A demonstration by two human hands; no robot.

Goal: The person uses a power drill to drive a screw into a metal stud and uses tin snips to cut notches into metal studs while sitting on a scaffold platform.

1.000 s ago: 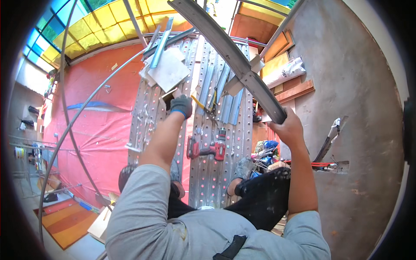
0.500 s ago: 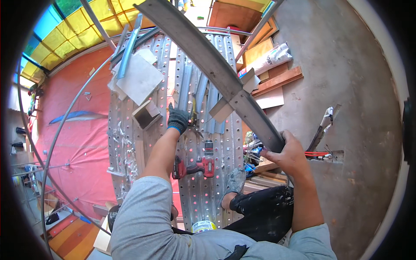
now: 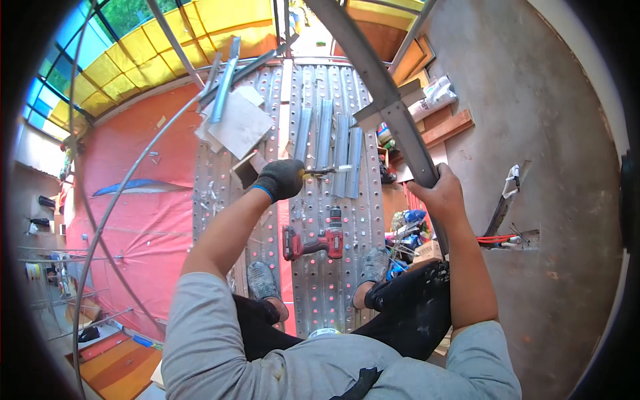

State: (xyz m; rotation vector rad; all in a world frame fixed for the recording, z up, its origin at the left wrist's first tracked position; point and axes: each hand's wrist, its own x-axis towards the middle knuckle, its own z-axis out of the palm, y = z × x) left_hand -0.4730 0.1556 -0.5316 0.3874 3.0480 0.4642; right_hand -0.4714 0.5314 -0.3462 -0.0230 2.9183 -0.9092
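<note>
My left hand (image 3: 281,179), in a dark glove with a blue cuff, is closed around yellow-handled snips (image 3: 323,171). Their jaws point right, above the metal strips on the perforated platform. My bare right hand (image 3: 440,193) grips the lower part of a long grey metal channel (image 3: 393,117). The channel slants up and left past the top edge, and a metal tab (image 3: 367,115) sticks out from its side. A red and black cordless drill (image 3: 313,243) lies on the platform between my feet and below my left hand.
Several metal strips (image 3: 323,137) lie on the perforated metal platform (image 3: 313,287). Pale board pieces (image 3: 243,132) and an open box-like piece (image 3: 247,170) sit at its left. A grey wall (image 3: 533,133) with red conduits (image 3: 497,239) rises at right.
My left hand has picked up the snips from the platform and raised them. The metal channel has swung more upright and shifted right in my right hand. My left foot has come into view.
</note>
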